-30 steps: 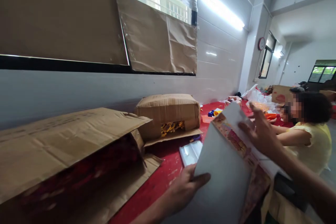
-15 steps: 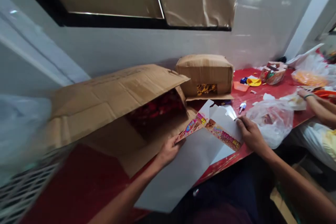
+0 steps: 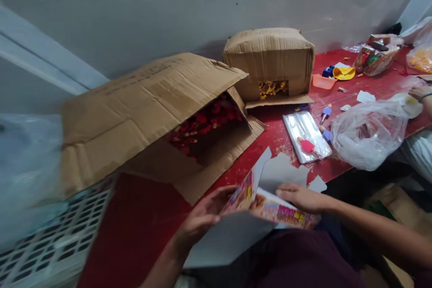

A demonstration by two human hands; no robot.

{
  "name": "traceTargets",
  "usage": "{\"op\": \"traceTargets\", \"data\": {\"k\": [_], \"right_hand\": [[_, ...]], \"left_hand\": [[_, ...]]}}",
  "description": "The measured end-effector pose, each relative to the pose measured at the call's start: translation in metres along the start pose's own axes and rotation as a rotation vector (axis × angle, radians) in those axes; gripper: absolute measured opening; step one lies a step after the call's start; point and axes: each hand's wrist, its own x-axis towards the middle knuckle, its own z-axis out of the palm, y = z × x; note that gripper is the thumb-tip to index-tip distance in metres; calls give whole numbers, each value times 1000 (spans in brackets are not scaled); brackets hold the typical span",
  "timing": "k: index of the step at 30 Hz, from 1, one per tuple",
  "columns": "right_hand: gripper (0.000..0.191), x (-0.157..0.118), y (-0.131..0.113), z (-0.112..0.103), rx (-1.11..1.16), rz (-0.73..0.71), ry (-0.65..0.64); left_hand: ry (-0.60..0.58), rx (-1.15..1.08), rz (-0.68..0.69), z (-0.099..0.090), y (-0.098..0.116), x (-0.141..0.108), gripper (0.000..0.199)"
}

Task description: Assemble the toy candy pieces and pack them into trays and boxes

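Clutching a folded printed card point(image 3: 270, 211) at 5 o'clock, both hands have it: the left hand point(image 3: 199, 220) curls closed around its edge at 6 o'clock, and the right hand point(image 3: 300, 198) lies across it at 4 o'clock, fingers pressed down. Since the earlier frame, the card has dropped lower, uncovering a clear plastic tray point(image 3: 305, 137) at 3 o'clock. An open cardboard carton point(image 3: 145, 112) of red pieces sits at 9 o'clock, a taped carton point(image 3: 270, 54) at 1 o'clock, a plastic bag point(image 3: 367, 135) beyond the tray, and a co-worker's hand point(image 3: 418, 92) at the far edge.
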Motion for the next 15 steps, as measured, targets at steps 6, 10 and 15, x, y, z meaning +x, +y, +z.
{"op": "traceTargets", "data": {"k": [6, 10, 15], "right_hand": [[33, -7, 19, 59, -52, 213, -69], [28, -7, 22, 76, -105, 307, 2], [25, -16, 28, 81, -184, 166, 136]], "left_hand": [[1, 89, -283, 46, 45, -12, 65], [-85, 162, -461, 68, 53, -2, 72], [61, 159, -525, 72, 49, 10, 61]]}}
